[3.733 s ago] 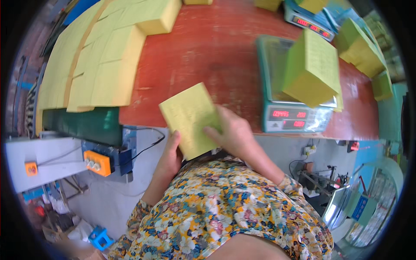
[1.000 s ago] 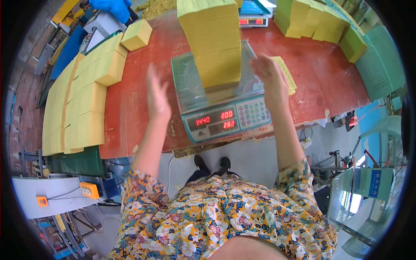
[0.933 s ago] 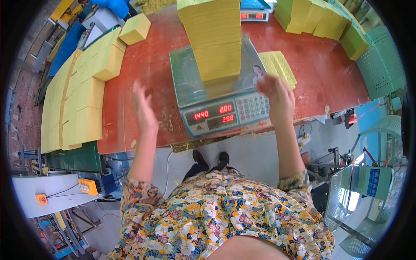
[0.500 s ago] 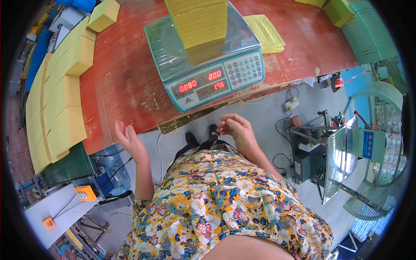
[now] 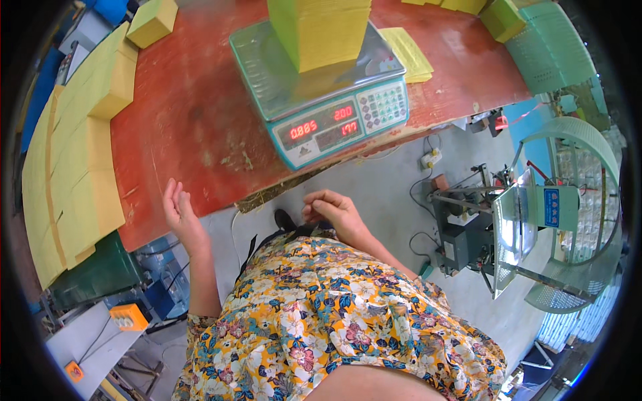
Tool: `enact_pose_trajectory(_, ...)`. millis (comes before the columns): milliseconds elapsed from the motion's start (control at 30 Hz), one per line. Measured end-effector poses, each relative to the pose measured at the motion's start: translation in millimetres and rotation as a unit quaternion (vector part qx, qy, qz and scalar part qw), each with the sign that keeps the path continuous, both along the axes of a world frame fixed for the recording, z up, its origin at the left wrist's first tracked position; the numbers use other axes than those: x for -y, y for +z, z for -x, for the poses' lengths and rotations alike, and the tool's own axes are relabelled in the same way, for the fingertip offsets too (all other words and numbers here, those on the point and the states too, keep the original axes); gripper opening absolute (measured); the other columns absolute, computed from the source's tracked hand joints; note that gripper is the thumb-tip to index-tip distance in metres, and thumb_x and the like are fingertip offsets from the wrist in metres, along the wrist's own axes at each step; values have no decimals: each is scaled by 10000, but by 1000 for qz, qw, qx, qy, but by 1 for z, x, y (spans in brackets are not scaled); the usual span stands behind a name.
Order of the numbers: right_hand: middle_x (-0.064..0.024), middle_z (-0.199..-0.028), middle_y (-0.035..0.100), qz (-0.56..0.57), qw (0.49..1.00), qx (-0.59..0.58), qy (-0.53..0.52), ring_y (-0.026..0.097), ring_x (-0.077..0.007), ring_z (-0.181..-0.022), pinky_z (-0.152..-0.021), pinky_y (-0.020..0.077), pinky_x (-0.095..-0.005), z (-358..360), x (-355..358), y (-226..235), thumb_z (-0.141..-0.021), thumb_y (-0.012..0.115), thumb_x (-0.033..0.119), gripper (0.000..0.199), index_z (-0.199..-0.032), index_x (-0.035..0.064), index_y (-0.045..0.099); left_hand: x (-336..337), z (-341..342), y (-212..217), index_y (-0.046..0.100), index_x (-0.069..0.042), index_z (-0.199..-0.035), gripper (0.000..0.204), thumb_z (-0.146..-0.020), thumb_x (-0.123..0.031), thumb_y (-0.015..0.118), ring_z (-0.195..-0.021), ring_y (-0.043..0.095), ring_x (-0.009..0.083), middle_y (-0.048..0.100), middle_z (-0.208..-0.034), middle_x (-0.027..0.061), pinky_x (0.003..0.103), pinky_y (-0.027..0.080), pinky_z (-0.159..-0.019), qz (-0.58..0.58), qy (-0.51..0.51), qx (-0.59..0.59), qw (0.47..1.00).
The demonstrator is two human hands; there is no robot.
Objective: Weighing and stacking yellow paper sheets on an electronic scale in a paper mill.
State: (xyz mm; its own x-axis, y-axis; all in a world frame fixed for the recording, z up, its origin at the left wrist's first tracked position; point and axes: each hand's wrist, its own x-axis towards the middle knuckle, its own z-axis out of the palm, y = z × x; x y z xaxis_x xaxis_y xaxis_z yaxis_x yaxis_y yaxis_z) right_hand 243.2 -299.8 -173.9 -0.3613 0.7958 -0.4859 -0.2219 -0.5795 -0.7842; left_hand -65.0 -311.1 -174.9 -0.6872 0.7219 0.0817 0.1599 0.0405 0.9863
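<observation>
Yellow stack (image 5: 338, 37): standing free on the scale (image 5: 267, 80) at 12 o'clock; hands that were flanking it a second ago are hanging back.
Red digits (image 5: 304, 129): reading lower than then, the scale seemingly bearing the stack alone.
Left hand (image 5: 185, 219): hovering at the scale's 7 o'clock, gripping nothing, fingers extending slightly apart.
Right hand (image 5: 339, 215): hanging at its 6 o'clock, fingers curling loosely; I can't tell whether tips are meeting.
Stack's sides: rising upright, showing fine layers, top leaving view.
</observation>
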Motion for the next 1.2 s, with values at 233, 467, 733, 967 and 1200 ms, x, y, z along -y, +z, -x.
enact_pose_trajectory(233,-61,-926,662,-44,999,-9,-6,635,-126,-841,-772,513,-271,-11,-13,21,-969,530,126,204,-1092,-5,626,-43,-41,69,614,28,-1113,258,-1010,-126,435,-1040,626,203,637,-1167,124,324,498,-897,-39,-104,-86,990)
enact_pose_trajectory(467,-70,-860,674,-198,977,-23,-79,635,-133,-808,-741,511,-275,-86,-66,55,-956,544,116,197,-1043,-20,656,-78,-147,114,639,14,-1061,197,-972,-37,471,-948,632,161,650,-1037,103,294,511,-836,-59,-275,-90,955)
enact_pose_trajectory(733,-98,-846,683,-393,778,417,-255,648,-167,-771,-706,520,-322,-248,-260,41,-897,606,163,235,-1054,-3,657,-178,-314,134,643,15,-1046,172,-898,-2,558,-865,656,191,660,-970,120,289,514,-779,-119,-458,-249,845)
enact_pose_trajectory(967,-171,-853,694,-283,803,525,6,667,-325,-830,-728,510,-432,-285,-342,31,-824,629,342,314,-906,46,692,-205,-382,120,643,2,-1011,148,-868,-31,626,-777,669,226,665,-935,131,305,528,-715,-81,-447,-203,867)
enact_pose_trajectory(1200,-157,-742,656,-343,839,417,-76,622,-234,-643,-611,483,-350,-303,-328,69,-816,681,184,180,-861,14,643,-225,-403,75,588,10,-1174,250,-978,-138,540,-968,643,154,666,-1053,74,291,533,-808,78,-406,134,900)
